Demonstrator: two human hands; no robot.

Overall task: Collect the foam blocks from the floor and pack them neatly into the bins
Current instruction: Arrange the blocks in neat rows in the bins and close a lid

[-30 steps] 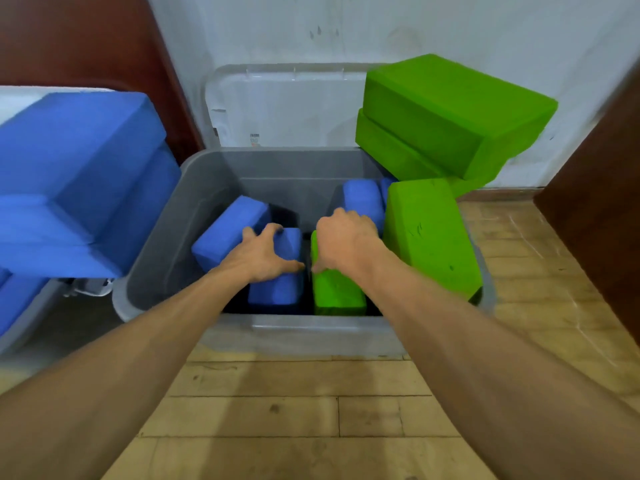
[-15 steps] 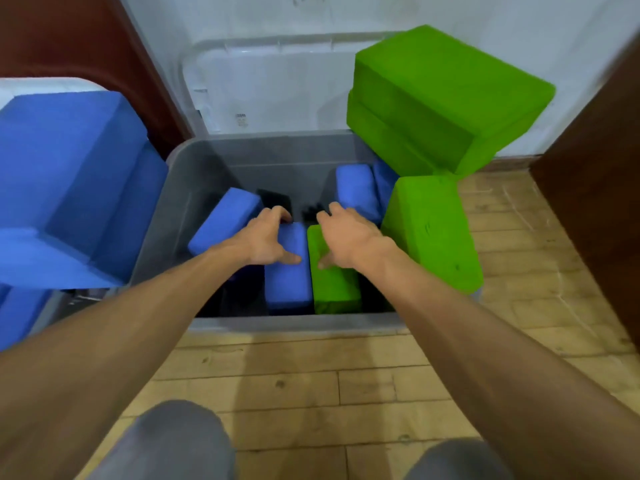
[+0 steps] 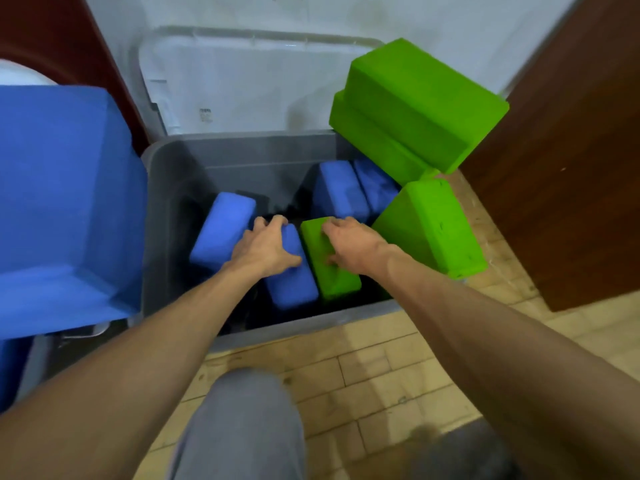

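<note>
Two blocks had shifted under my palms over the last second: the blue block and the small green block, which had stood nearly upright and square to me, now lay angled side by side in the middle of the grey bin, touching along their long edges. My head had also dropped closer and my knee had come into view, so I judged I was crouching to press them down into a tidy row.

From the head camera, my left hand lay spread over the blue block with fingers curled over its far end, gripping it. My right hand rested on the small green block, fingers bent onto its top; whether it clasped or merely pressed, I could not tell.

Inside the bin, another blue block leaned at the left, two more blue ones stood at the back right, and a large green block tilted over the right rim. Stacked green blocks perched beyond it. Large blue blocks filled the neighbouring container at my left.
</note>
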